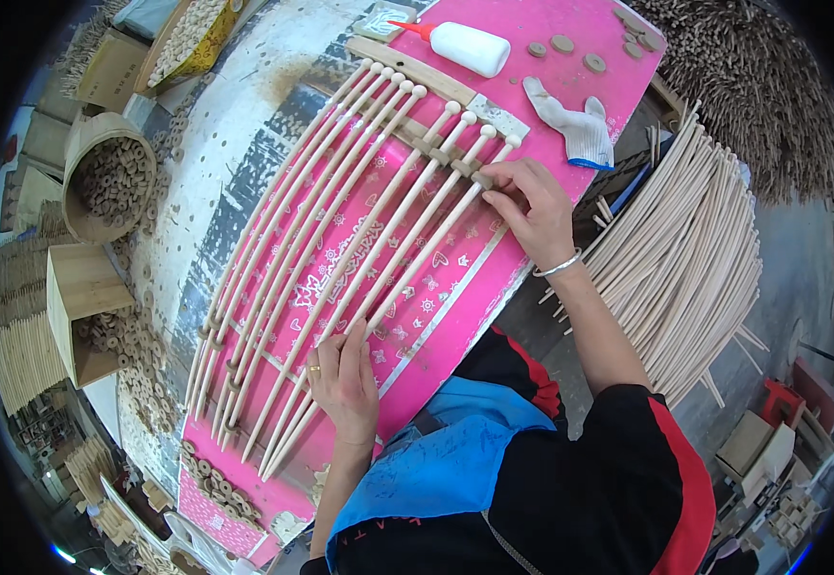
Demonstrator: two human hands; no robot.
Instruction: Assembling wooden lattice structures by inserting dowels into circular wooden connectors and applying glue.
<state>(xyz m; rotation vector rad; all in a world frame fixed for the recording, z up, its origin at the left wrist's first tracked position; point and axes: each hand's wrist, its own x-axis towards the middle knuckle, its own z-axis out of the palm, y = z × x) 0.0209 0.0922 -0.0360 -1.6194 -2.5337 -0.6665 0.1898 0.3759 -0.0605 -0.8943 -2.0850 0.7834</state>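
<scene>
The right hand (535, 213) pinches a ring (480, 179); the left hand (344, 385) covers sticks (436, 242), its closure unclear, and uneven pressure could roll them.

A white glove (570, 123) lies right of top centre, below a red-tipped white bottle (471, 49); brown sticks (762, 96) crowd the upper right.

Pale ball-tipped rods (439, 236), slanting, brown rings (461, 168) around
</scene>
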